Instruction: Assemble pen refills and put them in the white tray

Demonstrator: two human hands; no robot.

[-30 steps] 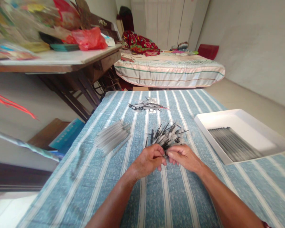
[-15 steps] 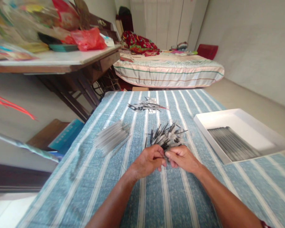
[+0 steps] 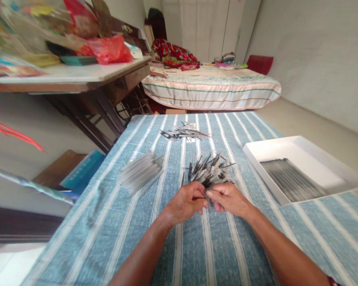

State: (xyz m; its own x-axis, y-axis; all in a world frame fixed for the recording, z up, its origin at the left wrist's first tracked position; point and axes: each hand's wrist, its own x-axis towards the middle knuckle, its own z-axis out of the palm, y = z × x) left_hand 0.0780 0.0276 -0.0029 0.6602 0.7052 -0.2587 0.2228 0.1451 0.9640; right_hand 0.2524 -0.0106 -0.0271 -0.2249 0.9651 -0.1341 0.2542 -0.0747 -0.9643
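Held left hand (image 3: 186,203) and right hand (image 3: 228,198) almost touching at the fingertips, with thumbs and fingers curled inward, probably for fine control of something small. Could not tell about anything pinched between them, for lack of detail at the meeting point. Placed both at the near edge of a loose heap (image 3: 210,170) of black and clear slender pieces, likely to shorten the reach. Had the heap jumbled, with tips pointing every way. To the left, laid pale sticks (image 3: 140,171) side by side in a slanting row, apparently for order and against rolling. To the right, set a shallow white box (image 3: 274,147) on the cloth-covered bench (image 3: 128,242), with darker sticks (image 3: 290,180) lined up inside, presumably walled in against scattering. Farther off, spread a smaller pile (image 3: 181,133) of dark and clear pieces well apart from the heap, perhaps to avoid mixing.
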